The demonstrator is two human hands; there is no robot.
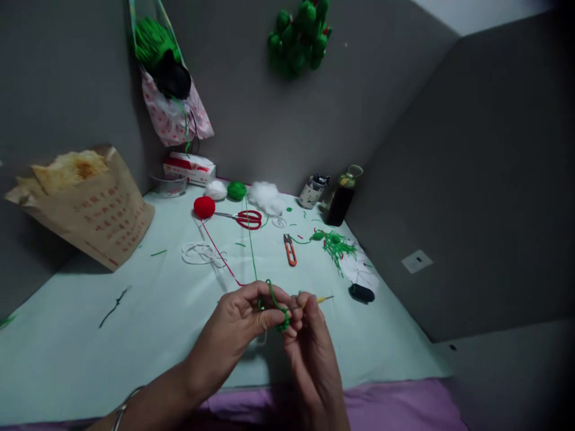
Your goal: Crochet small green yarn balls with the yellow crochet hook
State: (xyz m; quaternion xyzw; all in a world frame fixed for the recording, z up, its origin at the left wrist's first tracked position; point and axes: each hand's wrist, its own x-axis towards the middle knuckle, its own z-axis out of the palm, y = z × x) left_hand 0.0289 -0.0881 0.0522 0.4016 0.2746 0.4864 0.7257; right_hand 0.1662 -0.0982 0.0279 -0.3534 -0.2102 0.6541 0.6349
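Note:
A small green crocheted piece (283,322) is pinched between the thumb and fingers of my left hand (245,317), and a loop of green yarn rises above it. My right hand (312,335) is closed on a crochet hook with a yellow handle (322,299), its fingertips touching the left ones beside the green piece. From the green yarn ball (236,191) at the back, a strand runs down to my left hand. A red strand leads from the red yarn ball (204,207) to the table just behind my left hand.
Red-handled scissors (248,219), orange snips (290,250), a white cord (202,254) and white stuffing (266,197) lie beyond my hands. A paper bag of food (94,209) stands at left. Green scraps (335,244), a dark spool (362,293) and a dark bottle (340,203) are at right.

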